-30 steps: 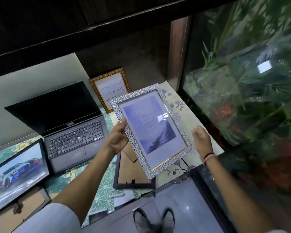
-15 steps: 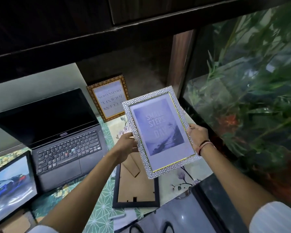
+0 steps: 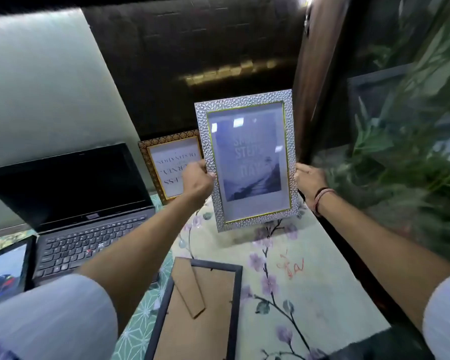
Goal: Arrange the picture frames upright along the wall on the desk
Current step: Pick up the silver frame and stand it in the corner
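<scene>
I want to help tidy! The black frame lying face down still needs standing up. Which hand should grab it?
Probably the left hand. The black frame lies below the left forearm, nearer that side. The right hand could steady the silver frame.

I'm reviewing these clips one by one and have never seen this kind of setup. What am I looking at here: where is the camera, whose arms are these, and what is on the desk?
There is no machine here. The camera sits on a person's head and looks forward and down, so the two arms reaching in are that person's own. The wide lens bends straight edges.

The left hand and right hand grip the side edges of a silver textured frame, held upright with its bottom edge at or just above the floral desk mat; contact is hard to tell.

Behind it, a gold patterned frame stands against the dark wall. A black frame lies face down in front, its cardboard back and stand showing. To the left are an open laptop and, at the edge, a frame with a car picture.
</scene>
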The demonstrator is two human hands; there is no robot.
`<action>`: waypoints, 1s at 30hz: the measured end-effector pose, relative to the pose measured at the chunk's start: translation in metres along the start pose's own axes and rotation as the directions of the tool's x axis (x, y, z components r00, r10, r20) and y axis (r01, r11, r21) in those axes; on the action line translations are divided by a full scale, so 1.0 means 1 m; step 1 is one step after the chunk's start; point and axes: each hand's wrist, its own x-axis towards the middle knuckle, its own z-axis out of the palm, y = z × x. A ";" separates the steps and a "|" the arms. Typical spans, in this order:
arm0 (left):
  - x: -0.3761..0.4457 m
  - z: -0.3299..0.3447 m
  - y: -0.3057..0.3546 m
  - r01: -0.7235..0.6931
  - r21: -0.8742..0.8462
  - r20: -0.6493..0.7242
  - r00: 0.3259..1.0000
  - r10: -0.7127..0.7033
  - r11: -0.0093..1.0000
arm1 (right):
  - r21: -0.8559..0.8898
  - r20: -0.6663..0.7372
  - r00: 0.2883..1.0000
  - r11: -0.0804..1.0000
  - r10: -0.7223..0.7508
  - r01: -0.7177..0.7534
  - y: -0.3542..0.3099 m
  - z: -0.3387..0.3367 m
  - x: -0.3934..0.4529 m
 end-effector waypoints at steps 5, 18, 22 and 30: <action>0.035 0.007 0.016 -0.080 0.087 -0.180 0.979 0.094 0.993 | -0.013 0.091 0.991 0.995 -0.095 0.097 -0.018 0.008 0.045; 0.067 0.051 -0.006 -0.108 0.100 -0.246 0.960 0.130 0.989 | -0.132 0.242 0.969 0.987 -0.055 0.089 0.003 0.008 0.091; 0.081 0.053 -0.022 -0.113 0.030 -0.195 0.974 0.116 0.993 | -0.168 0.305 0.950 0.979 -0.062 0.117 0.016 0.012 0.104; 0.121 0.053 -0.055 -0.163 -0.001 -0.108 0.981 0.162 0.987 | -0.143 0.355 0.933 0.982 -0.063 0.121 0.032 0.031 0.150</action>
